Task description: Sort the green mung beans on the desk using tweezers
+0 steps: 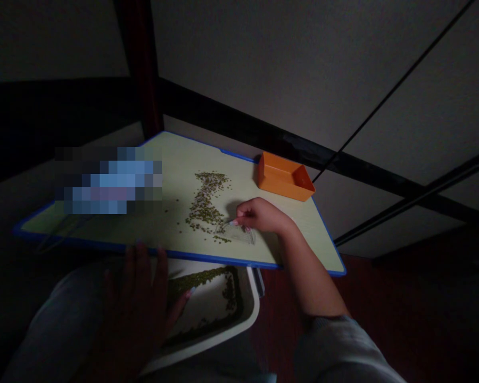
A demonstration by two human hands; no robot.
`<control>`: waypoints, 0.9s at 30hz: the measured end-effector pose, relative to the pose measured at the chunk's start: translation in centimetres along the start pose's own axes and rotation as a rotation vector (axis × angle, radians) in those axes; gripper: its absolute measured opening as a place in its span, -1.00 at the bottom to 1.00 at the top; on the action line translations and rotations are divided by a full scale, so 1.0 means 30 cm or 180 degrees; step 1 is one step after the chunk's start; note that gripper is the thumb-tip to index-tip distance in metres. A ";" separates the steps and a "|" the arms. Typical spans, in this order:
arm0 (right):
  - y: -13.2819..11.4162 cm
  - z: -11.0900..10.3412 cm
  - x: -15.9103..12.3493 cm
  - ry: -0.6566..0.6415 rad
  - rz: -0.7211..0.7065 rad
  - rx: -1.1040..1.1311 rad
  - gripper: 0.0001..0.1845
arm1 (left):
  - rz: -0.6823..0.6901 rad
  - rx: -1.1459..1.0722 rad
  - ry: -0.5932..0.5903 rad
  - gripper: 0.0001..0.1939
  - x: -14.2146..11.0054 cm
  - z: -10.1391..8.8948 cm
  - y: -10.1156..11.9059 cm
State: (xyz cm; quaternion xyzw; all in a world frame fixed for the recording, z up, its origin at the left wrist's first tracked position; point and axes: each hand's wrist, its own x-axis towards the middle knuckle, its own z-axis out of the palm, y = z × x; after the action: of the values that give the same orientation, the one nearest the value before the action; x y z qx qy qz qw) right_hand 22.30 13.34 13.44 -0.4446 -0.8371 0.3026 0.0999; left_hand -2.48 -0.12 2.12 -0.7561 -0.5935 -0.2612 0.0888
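Note:
My right hand (pixel 263 214) is closed on a clear protractor (pixel 245 233), pinching it by the upper part of its curved frame. The protractor rests on a pale yellow-green board (pixel 183 154) with a blue edge. Just left of it lies a scattered patch of small greenish pieces (pixel 205 206), too small to name; some touch its left end. In deep shadow, my left hand (pixel 139 298) is open with fingers apart at the board's near edge, above a white tray (pixel 256 303). More green pieces (pixel 201 277) line the tray's far and right inner sides.
An orange open box (pixel 281 187) stands at the board's far right corner. A blurred bluish patch (pixel 120 178) covers something on the left of the board. A pale panelled wall (pixel 263 69) rises close behind. Dark red floor (pixel 367 298) shows to the right.

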 end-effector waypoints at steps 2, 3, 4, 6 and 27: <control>-0.002 0.001 0.000 0.0010 -0.0007 -0.0034 -0.75 | 0.0000 -0.0004 -0.0003 -0.07 -0.001 0.002 -0.002; -0.004 0.002 0.000 0.0011 -0.0007 -0.0043 -0.75 | -0.0001 -0.0005 0.0000 -0.07 -0.002 0.003 -0.004; -0.006 0.003 0.000 0.0011 -0.0006 -0.0045 -0.74 | -0.0006 -0.0004 0.0003 -0.07 -0.003 0.004 -0.005; -0.010 0.005 -0.001 0.0009 -0.0008 -0.0048 -0.73 | -0.0023 0.0001 0.0009 -0.08 -0.005 0.004 -0.007; -0.042 0.051 0.015 -0.0393 -0.0337 0.0084 -0.69 | -0.0064 0.0010 -0.0015 -0.09 0.001 -0.004 0.007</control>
State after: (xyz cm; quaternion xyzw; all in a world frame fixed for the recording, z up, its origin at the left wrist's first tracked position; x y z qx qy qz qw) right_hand 20.51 12.54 12.91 -0.3788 -0.8600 0.3348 0.0698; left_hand -2.32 -0.20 2.27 -0.7505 -0.6017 -0.2594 0.0860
